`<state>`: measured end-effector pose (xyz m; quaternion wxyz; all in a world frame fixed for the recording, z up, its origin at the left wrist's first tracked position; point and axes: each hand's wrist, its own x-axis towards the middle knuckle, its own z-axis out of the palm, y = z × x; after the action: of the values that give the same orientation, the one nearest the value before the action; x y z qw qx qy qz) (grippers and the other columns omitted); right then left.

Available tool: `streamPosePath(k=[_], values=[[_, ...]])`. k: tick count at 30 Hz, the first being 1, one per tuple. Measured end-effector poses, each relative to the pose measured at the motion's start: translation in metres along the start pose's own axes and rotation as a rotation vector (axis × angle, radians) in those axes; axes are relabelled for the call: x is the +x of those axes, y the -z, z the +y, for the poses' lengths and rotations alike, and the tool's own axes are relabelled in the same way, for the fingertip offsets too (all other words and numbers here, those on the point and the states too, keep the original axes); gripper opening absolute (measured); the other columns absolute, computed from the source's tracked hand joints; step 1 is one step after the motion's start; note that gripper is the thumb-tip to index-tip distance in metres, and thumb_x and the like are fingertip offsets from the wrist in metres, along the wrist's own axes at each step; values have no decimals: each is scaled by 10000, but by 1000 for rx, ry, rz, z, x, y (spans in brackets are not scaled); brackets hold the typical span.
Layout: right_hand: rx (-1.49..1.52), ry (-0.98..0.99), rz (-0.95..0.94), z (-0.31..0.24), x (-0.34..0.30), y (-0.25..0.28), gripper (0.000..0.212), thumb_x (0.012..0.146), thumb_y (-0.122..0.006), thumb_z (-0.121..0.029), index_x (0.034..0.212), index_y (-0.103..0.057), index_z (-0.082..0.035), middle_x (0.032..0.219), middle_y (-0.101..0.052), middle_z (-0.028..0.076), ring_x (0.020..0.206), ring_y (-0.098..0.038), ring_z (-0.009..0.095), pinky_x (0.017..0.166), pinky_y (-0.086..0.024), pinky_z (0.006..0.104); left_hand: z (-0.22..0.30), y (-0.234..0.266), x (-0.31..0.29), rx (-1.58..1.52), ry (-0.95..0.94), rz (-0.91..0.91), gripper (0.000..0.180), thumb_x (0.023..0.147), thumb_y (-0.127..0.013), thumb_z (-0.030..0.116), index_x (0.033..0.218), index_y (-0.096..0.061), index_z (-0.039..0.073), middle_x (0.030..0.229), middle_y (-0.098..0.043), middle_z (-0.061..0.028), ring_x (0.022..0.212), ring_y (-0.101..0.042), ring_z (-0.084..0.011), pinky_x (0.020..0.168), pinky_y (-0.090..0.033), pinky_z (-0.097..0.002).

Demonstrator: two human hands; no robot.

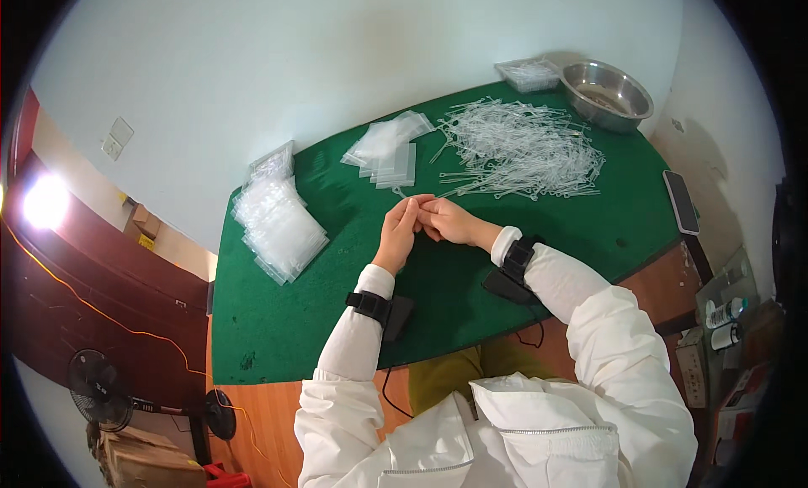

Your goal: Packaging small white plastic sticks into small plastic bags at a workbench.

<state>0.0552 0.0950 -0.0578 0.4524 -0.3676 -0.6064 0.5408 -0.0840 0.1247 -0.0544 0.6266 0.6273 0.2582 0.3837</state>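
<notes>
White fabric sleeves with black wrist straps lead to the person's two bare hands, the left hand (399,229) and the right hand (451,222), whose fingertips meet above a table covered in green cloth (337,320). Fingers on both are curled and drawn close together; a thin, clear plastic stick with a looped end (399,191) shows just beyond them, but I cannot tell which hand grips it. Ahead and to the right lies a loose, tangled heap of similar clear plastic sticks (526,147); flat transparent plastic bags (394,163) fan out just left of it. Farther left sits an overlapping stack of filled, whitish clear bags (284,227). A round, shiny steel bowl (624,116) stands beyond the heap, and a dark-screened phone (682,203) lies near the table's right edge.
</notes>
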Motion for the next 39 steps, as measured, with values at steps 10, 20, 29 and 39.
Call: streamPosePath(k=[10, 20, 29, 39], values=[[-183, -25, -50, -1, -3, 7, 251, 896, -487, -234, 794, -569, -20, 674, -581, 50, 583, -549, 159, 534, -421, 293, 7, 4, 1, -264, -177, 393, 297, 962, -374, 244, 997, -532, -5, 702, -533, -4, 625, -548, -110, 560, -408, -231], [-1126, 202, 525, 5, -12, 47, 103, 803, -532, -150, 872, -573, -85, 761, -591, 96, 744, -584, 304, 606, -447, 409, 2, 24, 3, -327, -82, 490, 283, 968, -361, 272, 973, -495, 22, 581, -278, 39, 481, -252, -55, 413, -206, -216], [-1251, 152, 498, 8, -10, 49, 46, 793, -532, -111, 800, -497, -83, 756, -525, 93, 756, -547, 308, 621, -429, 432, 3, 24, 0, -300, -11, 380, 293, 975, -329, 276, 1036, -490, 39, 580, -231, 52, 466, -211, -55, 412, -187, -209], [-1258, 262, 527, -1, -9, 46, 81, 821, -502, -132, 867, -499, -65, 783, -535, 107, 712, -556, 314, 589, -439, 427, 1, 22, 3, -243, -29, 408, 244, 967, -360, 204, 1117, -479, 52, 647, -352, 38, 511, -268, -39, 442, -235, -185]])
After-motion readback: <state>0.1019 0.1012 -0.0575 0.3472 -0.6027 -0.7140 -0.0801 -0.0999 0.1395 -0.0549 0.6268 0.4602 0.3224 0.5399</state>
